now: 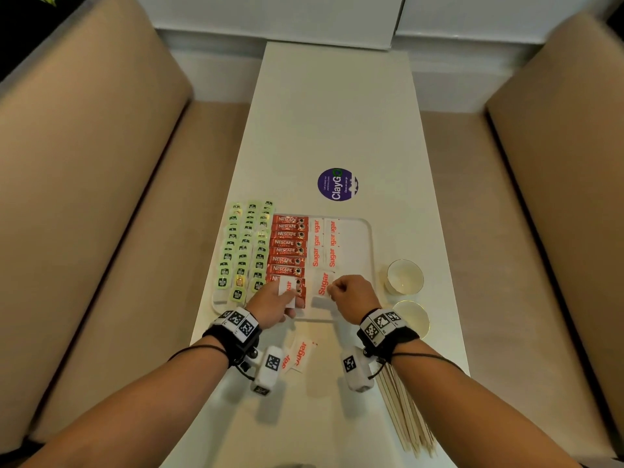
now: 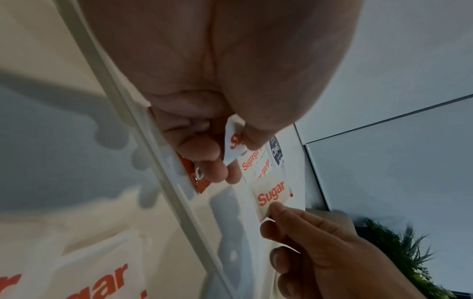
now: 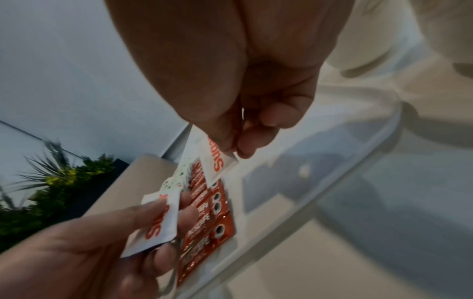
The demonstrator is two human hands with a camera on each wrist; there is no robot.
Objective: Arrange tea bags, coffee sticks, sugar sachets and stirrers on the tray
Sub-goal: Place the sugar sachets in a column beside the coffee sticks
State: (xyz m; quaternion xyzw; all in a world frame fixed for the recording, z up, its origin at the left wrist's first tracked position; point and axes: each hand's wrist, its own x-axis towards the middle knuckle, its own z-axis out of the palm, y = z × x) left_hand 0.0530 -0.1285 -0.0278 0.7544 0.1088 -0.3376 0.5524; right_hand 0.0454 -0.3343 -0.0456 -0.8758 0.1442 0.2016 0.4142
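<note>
Both forearms reach forward, side by side. Left grip (image 1: 271, 304) pinches with thumb and fingers; right grip (image 1: 351, 293) pinches likewise

Dim, warm indoor light fills the head view, sharp at centre, its corners dark and its edges bowed by the wide lens. Both wrist views are softer, motion-blurred, and strongly warped; grey shadows of fingers spread across the left of the left wrist view and the right wrist view's centre-right.
</note>
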